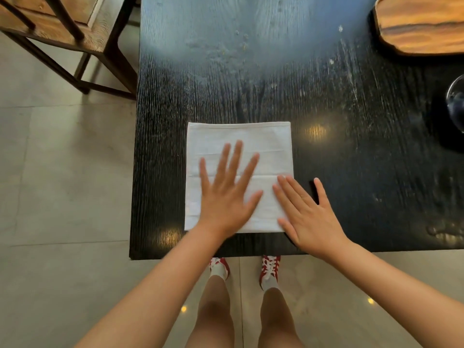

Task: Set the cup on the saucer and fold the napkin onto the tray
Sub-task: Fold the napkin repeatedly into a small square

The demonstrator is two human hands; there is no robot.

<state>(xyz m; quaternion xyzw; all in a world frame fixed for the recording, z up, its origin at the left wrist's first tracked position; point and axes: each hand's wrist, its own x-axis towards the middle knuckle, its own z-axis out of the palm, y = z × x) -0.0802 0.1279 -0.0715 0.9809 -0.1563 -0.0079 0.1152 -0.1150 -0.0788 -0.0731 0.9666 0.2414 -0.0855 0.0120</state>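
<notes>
The dark table [251, 71] fills most of my view, and the wooden tray [421, 26] sits at its far right corner, well apart from the napkin. The white napkin [238, 144] lies folded flat near the table's front edge. My left hand [226, 197] presses on the napkin's middle, fingers spread wide and flat, gripping nothing. My right hand [308, 217] lies open over the napkin's right front corner, fingertips on the cloth, thumb off it on the table.
</notes>
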